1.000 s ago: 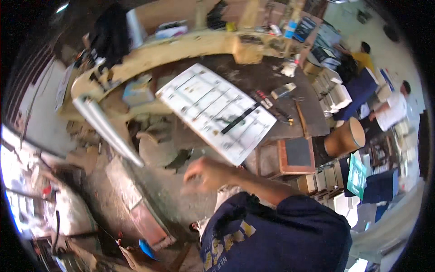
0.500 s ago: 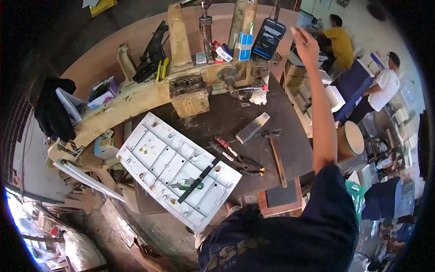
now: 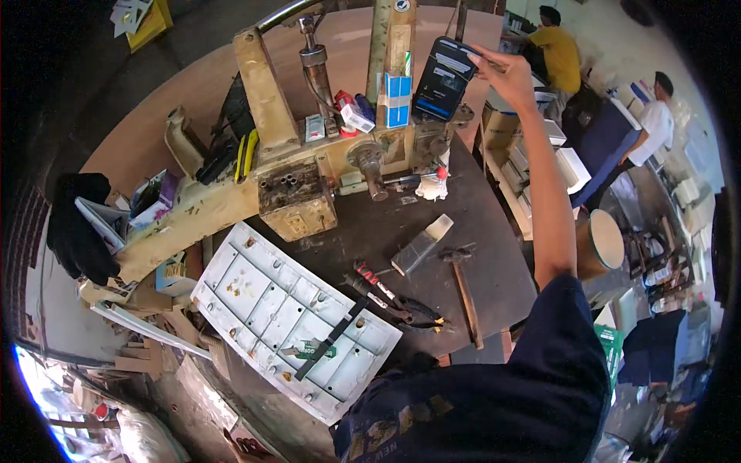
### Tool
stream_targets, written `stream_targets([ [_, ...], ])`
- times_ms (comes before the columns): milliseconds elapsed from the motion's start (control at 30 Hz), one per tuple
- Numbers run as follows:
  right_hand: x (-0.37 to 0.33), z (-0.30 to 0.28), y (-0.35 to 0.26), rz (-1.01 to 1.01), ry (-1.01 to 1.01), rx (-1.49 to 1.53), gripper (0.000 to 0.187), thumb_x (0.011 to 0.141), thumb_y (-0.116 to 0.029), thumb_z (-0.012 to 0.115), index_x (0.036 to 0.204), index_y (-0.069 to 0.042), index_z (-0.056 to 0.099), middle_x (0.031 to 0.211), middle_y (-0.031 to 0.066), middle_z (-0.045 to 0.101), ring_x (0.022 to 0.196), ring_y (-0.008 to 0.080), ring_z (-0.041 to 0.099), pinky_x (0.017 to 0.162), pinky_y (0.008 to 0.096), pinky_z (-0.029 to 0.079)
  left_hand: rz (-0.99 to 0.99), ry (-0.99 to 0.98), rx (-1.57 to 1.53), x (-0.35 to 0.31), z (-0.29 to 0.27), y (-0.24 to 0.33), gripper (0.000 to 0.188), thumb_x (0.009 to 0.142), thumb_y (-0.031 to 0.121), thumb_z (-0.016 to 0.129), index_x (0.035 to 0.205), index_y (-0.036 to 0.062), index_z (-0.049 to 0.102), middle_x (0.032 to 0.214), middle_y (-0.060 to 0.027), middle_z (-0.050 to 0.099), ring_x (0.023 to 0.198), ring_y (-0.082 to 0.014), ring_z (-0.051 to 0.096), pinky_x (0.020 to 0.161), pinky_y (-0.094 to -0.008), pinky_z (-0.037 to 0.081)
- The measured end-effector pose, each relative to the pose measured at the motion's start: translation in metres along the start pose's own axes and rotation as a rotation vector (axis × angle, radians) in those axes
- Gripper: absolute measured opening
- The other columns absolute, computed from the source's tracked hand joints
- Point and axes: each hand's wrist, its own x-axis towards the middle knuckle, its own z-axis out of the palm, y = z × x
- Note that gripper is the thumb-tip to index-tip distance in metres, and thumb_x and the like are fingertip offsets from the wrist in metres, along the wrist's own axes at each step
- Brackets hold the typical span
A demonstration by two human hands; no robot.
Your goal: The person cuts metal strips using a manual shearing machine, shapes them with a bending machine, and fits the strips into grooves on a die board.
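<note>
My right hand (image 3: 505,76) is raised at the far right of the work surface, its thumb and fingertips at the right edge of a dark smartphone (image 3: 441,85) with a lit screen. The phone stands tilted against the upright of a cream-painted metal machine (image 3: 224,193). Beside it on the left is a small blue box (image 3: 398,102). My left hand does not show. Nearer lies a white ribbed panel (image 3: 255,289) with a black strap (image 3: 332,339) and a green label on it. Right of the panel are red-handled pliers (image 3: 369,279), a brush (image 3: 421,245) and a hammer (image 3: 467,301).
A yellow-handled tool (image 3: 247,154) and small packets lie along the machine. Black cloth (image 3: 81,231) hangs at the left. Cartons (image 3: 505,131) and a round drum (image 3: 602,243) stand at the right. Two people, one in yellow (image 3: 557,58) and one in white (image 3: 656,127), are farther off.
My right hand has moved left from beside the phone to its edge, and its fingers now meet it. The whole view has shifted slightly.
</note>
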Motion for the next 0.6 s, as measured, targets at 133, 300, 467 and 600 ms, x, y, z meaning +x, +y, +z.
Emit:
stream_targets([
  [133, -0.003, -0.006, 0.002, 0.097, 0.03, 0.128, 0.03, 0.095, -0.031, 0.07, 0.118, -0.012, 0.074, 0.093, 0.0042, 0.074, 0.072, 0.0109, 0.069, 0.066, 0.0265, 0.058, 0.007, -0.009, 0.012, 0.004, 0.009, 0.002, 0.042, 0.1, 0.03, 0.054, 0.138, 0.0144, 0.06, 0.102, 0.0019, 0.051, 0.074, -0.0082, 0.041, 0.068, -0.0233, 0.039],
  [300, -0.007, -0.007, 0.005, 0.052, 0.039, 0.163, 0.034, 0.095, -0.034, 0.069, 0.119, -0.01, 0.073, 0.092, 0.0042, 0.074, 0.074, 0.0082, 0.068, 0.066, 0.0264, 0.059, 0.024, -0.049, 0.035, 0.012, 0.004, 0.001, 0.041, 0.099, 0.029, 0.056, 0.137, 0.0142, 0.061, 0.104, 0.0028, 0.052, 0.073, -0.0072, 0.04, 0.067, -0.0215, 0.038],
  [467, -0.009, 0.003, 0.003, 0.002, 0.038, 0.047, 0.039, 0.097, -0.034, 0.066, 0.128, -0.01, 0.068, 0.097, 0.0032, 0.073, 0.084, 0.008, 0.068, 0.071, 0.0245, 0.059, 0.0, -0.004, 0.022, 0.001, 0.014, 0.008, 0.041, 0.099, 0.029, 0.057, 0.136, 0.0126, 0.062, 0.104, 0.0035, 0.054, 0.071, -0.0063, 0.04, 0.065, -0.0204, 0.037],
  [600, -0.01, -0.003, 0.008, 0.073, 0.038, 0.046, 0.04, 0.098, -0.037, 0.064, 0.128, -0.011, 0.068, 0.101, 0.0064, 0.073, 0.086, 0.0115, 0.069, 0.072, 0.0262, 0.059, 0.061, 0.048, 0.012, -0.012, 0.03, 0.016, 0.04, 0.099, 0.029, 0.056, 0.136, 0.0132, 0.062, 0.099, 0.0029, 0.054, 0.068, -0.0056, 0.04, 0.062, -0.0195, 0.036],
])
